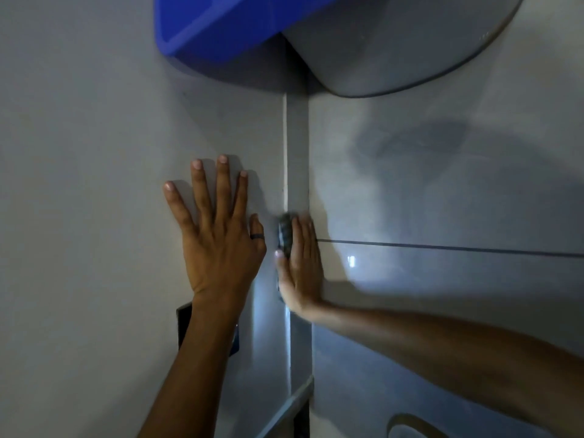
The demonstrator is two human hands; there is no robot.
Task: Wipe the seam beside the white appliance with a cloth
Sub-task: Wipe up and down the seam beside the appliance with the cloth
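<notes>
Centrally in the frame, a narrow vertical seam [296, 172] runs between a pale panel on the left and the glossy white appliance [442, 191] on the right. The left hand [218, 235] lies flat on the pale panel [94, 184], fingers spread apart and gripping nothing; judged, it is there to brace the body while the other arm works. A dark ring [256, 236] shows on its thumb. The right hand [300, 267] stands edge-on in the seam, fingers straight and together, pressing a dark cloth [285, 233] against the recessed strip at mid-height; the thumb lies over the cloth's lower edge. This narrow posture appears chosen so the hand fits between the two faces. The cloth is blurred, so its texture cannot be told. At the upper centre of the frame, a blue container [221, 26] and a rounded grey body [395, 42] overhang the seam's top. Judged, wiping is under way, with the strip above and below the cloth remaining.
</notes>
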